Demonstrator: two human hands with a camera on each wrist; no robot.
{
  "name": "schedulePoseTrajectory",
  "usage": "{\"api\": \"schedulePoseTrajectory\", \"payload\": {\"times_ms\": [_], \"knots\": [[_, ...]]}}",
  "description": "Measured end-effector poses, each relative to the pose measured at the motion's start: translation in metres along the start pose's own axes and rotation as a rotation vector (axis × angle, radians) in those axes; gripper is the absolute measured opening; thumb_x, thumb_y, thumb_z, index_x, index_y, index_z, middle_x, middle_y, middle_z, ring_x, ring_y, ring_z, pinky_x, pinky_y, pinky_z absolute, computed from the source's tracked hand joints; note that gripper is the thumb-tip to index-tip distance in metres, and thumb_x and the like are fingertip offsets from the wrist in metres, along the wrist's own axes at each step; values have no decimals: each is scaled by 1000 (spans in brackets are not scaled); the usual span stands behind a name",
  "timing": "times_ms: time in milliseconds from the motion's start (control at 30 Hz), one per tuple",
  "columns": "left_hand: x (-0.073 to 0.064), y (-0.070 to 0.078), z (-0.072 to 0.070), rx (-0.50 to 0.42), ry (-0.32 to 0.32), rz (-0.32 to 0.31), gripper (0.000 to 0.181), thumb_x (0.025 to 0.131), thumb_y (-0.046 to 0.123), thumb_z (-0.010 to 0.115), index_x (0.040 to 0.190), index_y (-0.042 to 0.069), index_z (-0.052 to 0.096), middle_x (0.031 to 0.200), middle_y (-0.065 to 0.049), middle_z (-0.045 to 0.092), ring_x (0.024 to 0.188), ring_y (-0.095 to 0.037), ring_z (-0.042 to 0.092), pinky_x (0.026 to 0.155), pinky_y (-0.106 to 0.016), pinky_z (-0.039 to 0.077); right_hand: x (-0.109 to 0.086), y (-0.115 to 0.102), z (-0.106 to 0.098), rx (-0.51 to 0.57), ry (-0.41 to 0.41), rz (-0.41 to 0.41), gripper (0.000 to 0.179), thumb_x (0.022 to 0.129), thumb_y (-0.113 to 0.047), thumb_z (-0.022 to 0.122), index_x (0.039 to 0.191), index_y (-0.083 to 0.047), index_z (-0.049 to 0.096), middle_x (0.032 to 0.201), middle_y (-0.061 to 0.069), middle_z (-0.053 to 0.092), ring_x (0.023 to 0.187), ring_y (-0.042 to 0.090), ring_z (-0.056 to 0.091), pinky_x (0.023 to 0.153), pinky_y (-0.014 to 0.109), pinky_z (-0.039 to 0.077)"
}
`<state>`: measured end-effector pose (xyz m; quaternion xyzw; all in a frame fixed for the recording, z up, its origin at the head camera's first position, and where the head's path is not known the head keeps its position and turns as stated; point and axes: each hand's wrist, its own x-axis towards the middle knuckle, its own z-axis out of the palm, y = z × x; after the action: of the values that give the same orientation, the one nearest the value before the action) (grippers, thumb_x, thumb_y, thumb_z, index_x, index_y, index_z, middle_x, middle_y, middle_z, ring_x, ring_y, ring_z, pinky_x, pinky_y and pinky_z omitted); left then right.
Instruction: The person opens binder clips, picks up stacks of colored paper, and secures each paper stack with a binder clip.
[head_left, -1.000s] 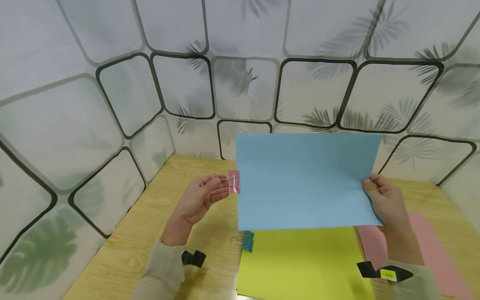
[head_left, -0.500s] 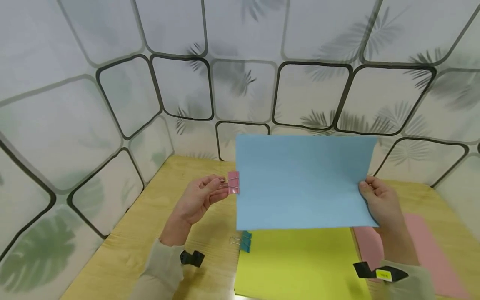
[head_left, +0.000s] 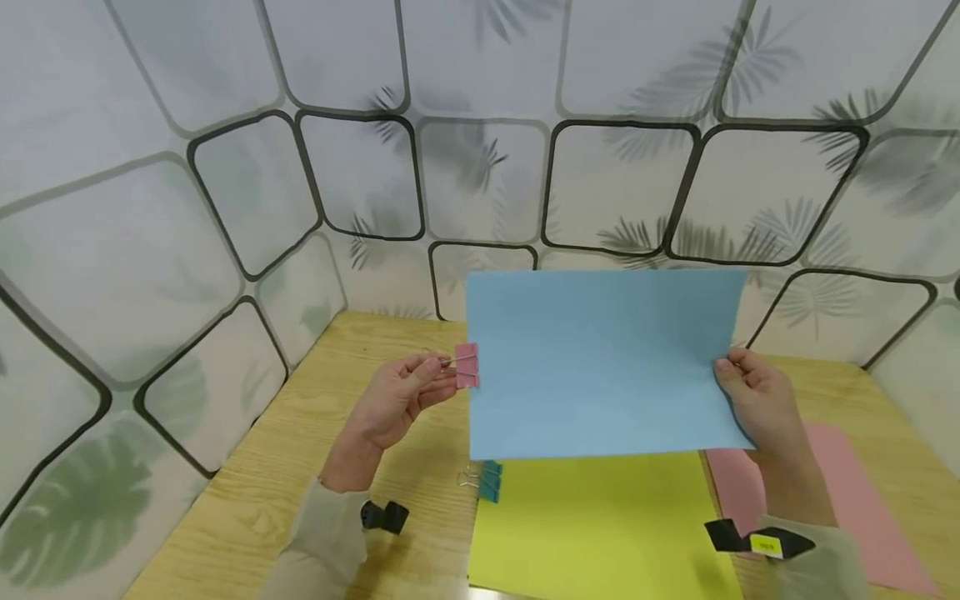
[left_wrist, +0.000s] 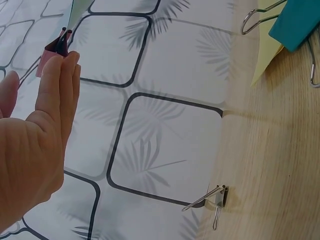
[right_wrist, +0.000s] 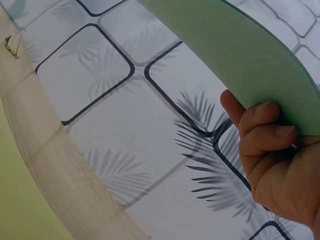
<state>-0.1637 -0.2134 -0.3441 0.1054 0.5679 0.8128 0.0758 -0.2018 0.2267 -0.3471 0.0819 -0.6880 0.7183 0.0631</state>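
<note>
1. The blue sheet (head_left: 600, 367), raised before the wall (head_left: 480, 183), hides the far part of the yellow sheet (head_left: 600, 525); the latter's lower right corner is cut off.
2. Whether the pink clip (head_left: 467, 367) bites the blue sheet's left edge is hard to tell.
3. Worktop (head_left: 423, 508) wood shows left of the teal clip (head_left: 491, 482).
4. 2 hands: the left hand's (head_left: 393, 400) fingers pinch the clip's wire handles; the right hand (head_left: 761, 400) grips the opposite edge, thumb in front.
</note>
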Motion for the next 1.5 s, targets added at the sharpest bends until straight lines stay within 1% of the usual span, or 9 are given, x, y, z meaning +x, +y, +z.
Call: {"api": "schedulePoseTrajectory", "payload": {"times_ms": [200, 500, 600, 733, 800, 933, 1067, 1300, 1500], "knots": [[0, -4, 2, -14, -6, -5, 38, 104, 14, 53, 128, -15, 50, 102, -4, 72, 91, -12, 72, 86, -26, 56, 0, 3, 3, 16, -41, -6, 12, 103, -18, 54, 97, -18, 63, 77, -6, 71, 60, 9, 70, 51, 25, 56], [3, -9, 4, -12, -17, -21, 53, 104, 17, 53, 136, -24, 38, 103, -3, 71, 91, -10, 72, 86, -25, 55, -5, 5, 0, 10, -7, 25, 13, 103, -17, 53, 96, -20, 64, 77, -8, 70, 61, 7, 69, 51, 23, 55], [5, -10, 6, -32, -18, -30, 53, 104, 16, 52, 136, -24, 38, 104, -3, 70, 90, -10, 72, 86, -24, 56, -6, 4, -1, 1, 4, 31, 12, 103, -18, 54, 96, -20, 63, 77, -8, 70, 62, 7, 69, 52, 23, 55], [6, -12, 7, -53, 7, -35, 42, 105, 15, 51, 132, -16, 46, 106, -4, 69, 90, -10, 71, 87, -25, 55, -7, 3, 1, -39, 11, 14, 14, 103, -17, 54, 93, -20, 63, 75, -9, 69, 59, 5, 67, 51, 22, 54], [5, -10, 6, -48, 27, -33, 42, 105, 16, 50, 133, -14, 45, 108, -4, 68, 93, -11, 71, 88, -26, 55, -5, 4, 6, -68, 10, 5, 14, 104, -18, 53, 93, -20, 62, 73, -9, 68, 58, 5, 66, 50, 22, 54], [-6, -2, -4, 0, 109, -9, 43, 106, 16, 50, 136, -12, 40, 109, -2, 67, 95, -12, 70, 87, -25, 55, 2, 7, 25, -120, -34, 23, 14, 105, -19, 51, 101, -9, 60, 77, -10, 68, 65, 6, 68, 55, 24, 57], [-14, 4, -11, 45, 180, 17, 45, 105, 16, 51, 138, -13, 38, 110, -1, 66, 95, -11, 70, 86, -24, 56, 9, 7, 39, -208, -68, 26, 27, 106, -16, 46, 111, 10, 52, 85, -12, 65, 79, 3, 66, 67, 22, 56], [4, -8, 1, 127, 267, 69, 43, 100, 13, 61, 135, -10, 49, 107, 1, 69, 93, -13, 72, 86, -32, 57, 6, 0, 23, -339, -28, 5, 32, 107, -13, 43, 117, 16, 48, 86, -19, 63, 82, -3, 63, 70, 17, 54], [11, -14, 4, 249, 255, 120, 43, 97, 2, 62, 136, -10, 49, 107, 0, 65, 97, -10, 69, 89, -30, 56, 4, -1, 14, -365, 7, -18, 32, 106, -9, 45, 117, 20, 50, 83, -22, 62, 83, -6, 61, 75, 12, 51]]}}
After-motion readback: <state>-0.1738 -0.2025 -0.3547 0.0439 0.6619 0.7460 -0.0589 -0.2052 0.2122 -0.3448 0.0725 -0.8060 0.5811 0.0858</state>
